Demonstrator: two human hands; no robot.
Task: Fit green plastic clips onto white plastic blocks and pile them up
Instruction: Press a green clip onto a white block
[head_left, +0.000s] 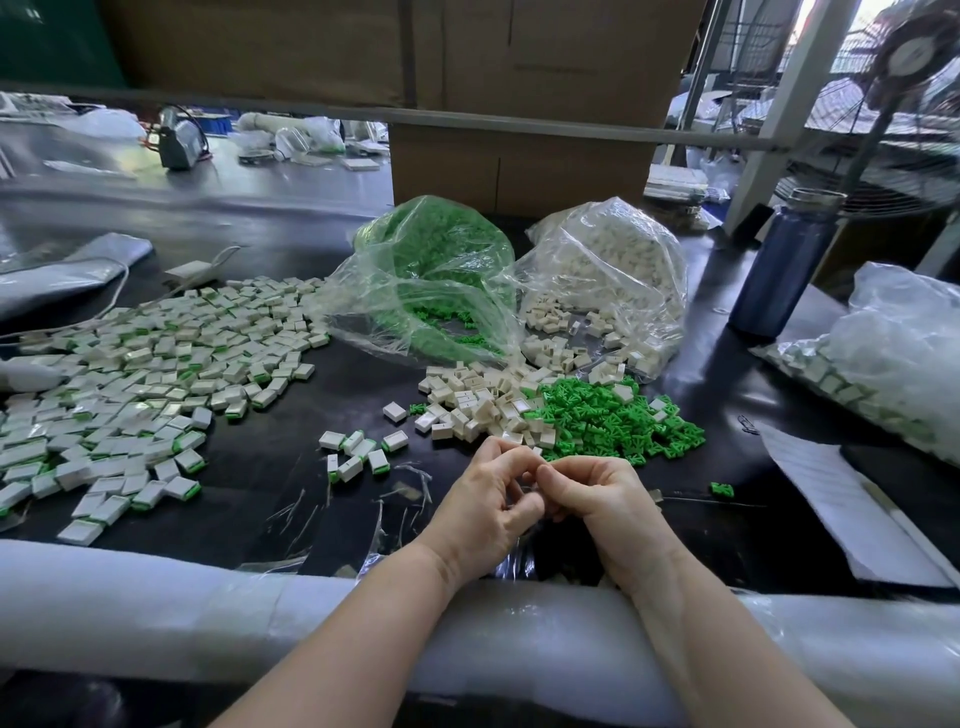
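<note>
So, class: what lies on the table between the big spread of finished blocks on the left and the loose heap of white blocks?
In the head view, a small cluster of finished blocks and one lone white block lie between the big spread and the heap.

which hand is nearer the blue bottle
Right. The right hand lies below and left of the blue bottle, with the loose green clips between them; the left hand sits farther left.
</note>
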